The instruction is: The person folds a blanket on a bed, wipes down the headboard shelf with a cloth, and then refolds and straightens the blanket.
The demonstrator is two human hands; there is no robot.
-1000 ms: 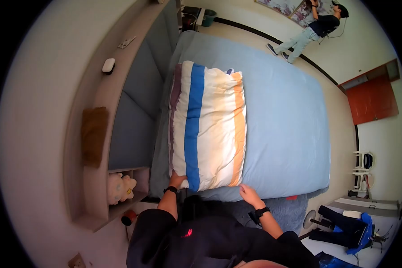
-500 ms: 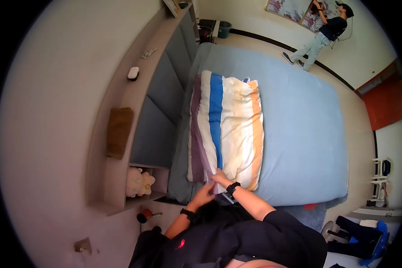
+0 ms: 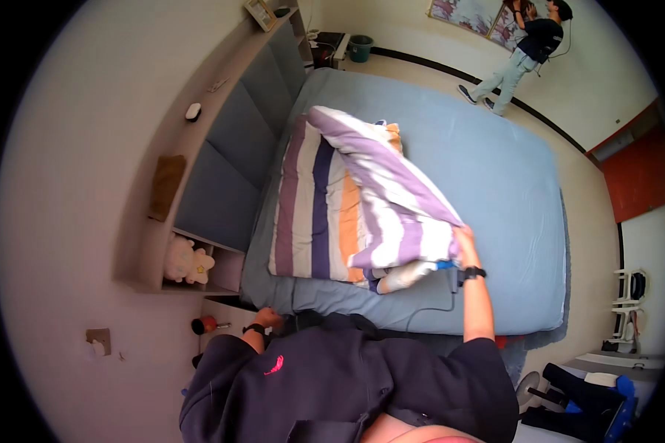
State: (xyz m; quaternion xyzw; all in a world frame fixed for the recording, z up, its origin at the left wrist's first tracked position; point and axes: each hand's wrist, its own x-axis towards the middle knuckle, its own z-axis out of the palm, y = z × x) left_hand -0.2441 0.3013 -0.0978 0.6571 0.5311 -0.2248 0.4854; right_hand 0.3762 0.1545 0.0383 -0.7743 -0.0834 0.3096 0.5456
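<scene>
A striped quilt (image 3: 297, 214) lies on the bed's left part, near the headboard. One layer of it, striped purple and white (image 3: 399, 184), is lifted and folded over to the right. My right hand (image 3: 463, 240) is closed on the corner of that layer, above the blue bedsheet (image 3: 495, 177). Under this layer, purple, cream, navy and orange stripes show. My left hand (image 3: 268, 317) is low at the bed's near edge, apart from the quilt. Its fingers are too small and unclear to make out. Both wrists wear dark bands.
A grey padded headboard (image 3: 225, 159) with a shelf runs along the left. On it are a brown cloth (image 3: 168, 186), a white-and-black item (image 3: 193, 112) and plush toys (image 3: 188, 260). Another person (image 3: 536, 44) stands by the far wall. A cable (image 3: 430, 310) crosses the near sheet.
My right hand has swung right, pulling the quilt's top layer over and exposing different stripes below. My left hand has moved off the quilt, down and left.
</scene>
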